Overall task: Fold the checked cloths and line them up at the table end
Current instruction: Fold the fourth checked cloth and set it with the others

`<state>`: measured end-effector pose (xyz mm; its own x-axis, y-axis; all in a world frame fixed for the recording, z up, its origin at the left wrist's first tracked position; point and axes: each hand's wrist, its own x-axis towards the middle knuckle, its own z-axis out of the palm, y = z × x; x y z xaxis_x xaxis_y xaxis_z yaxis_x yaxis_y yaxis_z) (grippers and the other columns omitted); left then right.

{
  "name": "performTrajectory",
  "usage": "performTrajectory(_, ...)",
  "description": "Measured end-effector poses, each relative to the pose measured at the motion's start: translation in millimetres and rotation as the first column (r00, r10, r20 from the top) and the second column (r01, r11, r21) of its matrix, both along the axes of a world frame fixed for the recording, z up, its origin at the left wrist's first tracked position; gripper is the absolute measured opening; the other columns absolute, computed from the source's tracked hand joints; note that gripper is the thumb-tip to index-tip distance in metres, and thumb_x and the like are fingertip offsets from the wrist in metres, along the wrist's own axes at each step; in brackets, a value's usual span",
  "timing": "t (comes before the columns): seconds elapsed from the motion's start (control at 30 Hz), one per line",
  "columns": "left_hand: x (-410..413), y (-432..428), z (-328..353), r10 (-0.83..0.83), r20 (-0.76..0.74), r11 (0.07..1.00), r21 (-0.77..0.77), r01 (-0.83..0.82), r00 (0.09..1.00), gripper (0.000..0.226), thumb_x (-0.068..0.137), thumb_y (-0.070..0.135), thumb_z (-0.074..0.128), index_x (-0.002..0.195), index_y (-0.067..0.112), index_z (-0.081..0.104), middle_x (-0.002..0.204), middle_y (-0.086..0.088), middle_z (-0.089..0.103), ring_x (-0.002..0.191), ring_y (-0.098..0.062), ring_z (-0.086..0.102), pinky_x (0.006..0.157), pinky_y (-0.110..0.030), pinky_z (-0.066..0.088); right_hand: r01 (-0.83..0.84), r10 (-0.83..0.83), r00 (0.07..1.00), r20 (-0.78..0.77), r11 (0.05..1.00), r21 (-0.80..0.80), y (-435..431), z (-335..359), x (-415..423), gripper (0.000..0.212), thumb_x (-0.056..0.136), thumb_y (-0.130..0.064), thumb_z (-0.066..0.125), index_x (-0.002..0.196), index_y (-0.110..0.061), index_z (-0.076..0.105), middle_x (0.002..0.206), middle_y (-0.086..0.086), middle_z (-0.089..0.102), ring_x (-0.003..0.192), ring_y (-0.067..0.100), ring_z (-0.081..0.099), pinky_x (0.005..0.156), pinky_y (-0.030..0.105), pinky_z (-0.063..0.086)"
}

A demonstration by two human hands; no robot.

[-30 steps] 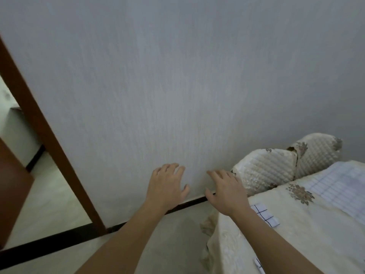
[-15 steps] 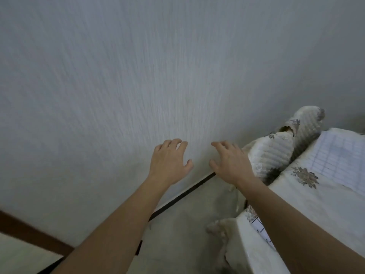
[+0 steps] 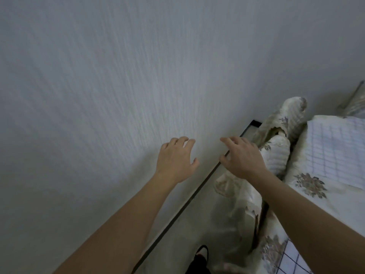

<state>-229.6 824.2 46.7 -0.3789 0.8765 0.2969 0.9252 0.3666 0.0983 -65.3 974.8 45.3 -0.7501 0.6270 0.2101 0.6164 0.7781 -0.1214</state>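
Both my hands are raised in front of the grey wall and hold nothing. My left hand has loosely spread fingers. My right hand hovers beside it, fingers relaxed, just left of the table's end. A pale checked cloth lies spread on the table at the far right. Another white cloth with dark check lines shows at the table's near edge, under my right forearm, mostly cut off by the frame.
The table wears a cream flowered cover. Two chairs with quilted covers stand at its end by the wall. A dark skirting line runs along the floor. My foot is at the bottom.
The view has swung right and down: the door frame has left the picture and the floor, my foot and more of the table now show. Both hands stay raised and empty.
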Motion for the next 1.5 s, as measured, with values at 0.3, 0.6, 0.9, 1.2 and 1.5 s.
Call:
performTrajectory(0.3,-67.1,213.0,8.0,-0.205,-0.056,0.976,-0.084,0.2,0.977,0.06,0.089,0.049,0.053,0.141,0.02,0.048,0.139,-0.002,0.053,0.123,-0.025,0.051,0.096,-0.043,0.043,0.201,-0.202,0.979,-0.017,0.978,-0.056,169.3,-10.0,-45.3,0.056,0.09,-0.048,0.051,0.142,-0.027,0.045,0.139,0.001,0.054,0.126,0.026,0.05,0.1,0.045,0.044)
performTrajectory(0.6,-90.4,364.5,4.2,-0.371,-0.02,0.919,-0.149,0.364,0.928,0.059,0.09,0.049,0.049,0.142,0.02,0.047,0.142,-0.002,0.05,0.125,-0.025,0.048,0.096,-0.041,0.041,0.408,-0.408,0.913,0.016,0.91,-0.072,270.5,-12.2,-41.0,0.051,0.09,-0.047,0.054,0.137,-0.029,0.049,0.134,-0.002,0.055,0.12,0.025,0.053,0.097,0.045,0.044)
performTrajectory(0.9,-120.5,511.7,-23.2,-0.478,0.011,0.853,-0.232,0.467,0.879,0.06,0.089,0.052,0.047,0.14,0.019,0.046,0.138,-0.004,0.052,0.122,-0.027,0.049,0.095,-0.042,0.043,0.556,-0.558,0.83,0.005,0.826,-0.093,366.7,-24.1,-64.0,0.052,0.09,-0.05,0.051,0.137,-0.029,0.048,0.134,-0.001,0.055,0.119,0.023,0.053,0.097,0.044,0.046)
performTrajectory(1.2,-108.5,648.0,-22.1,-0.587,0.022,0.784,-0.234,0.575,0.809,0.056,0.09,0.051,0.045,0.135,0.018,0.048,0.133,-0.006,0.053,0.117,-0.027,0.049,0.09,-0.042,0.043,0.664,-0.671,0.742,0.002,0.734,-0.141,451.1,-20.8,-67.1,0.051,0.087,-0.046,0.055,0.135,-0.03,0.049,0.133,-0.002,0.056,0.119,0.023,0.053,0.098,0.044,0.045)
performTrajectory(1.5,-61.1,794.9,-40.7,-0.697,0.027,0.696,-0.22,0.684,0.717,0.06,0.089,0.049,0.046,0.141,0.02,0.043,0.137,-0.005,0.051,0.121,-0.028,0.049,0.093,-0.043,0.044,0.713,-0.716,0.698,-0.012,0.695,-0.094,595.5,-41.0,-38.0,0.053,0.087,-0.042,0.057,0.137,-0.025,0.051,0.131,0.001,0.058,0.116,0.025,0.055,0.091,0.043,0.046)
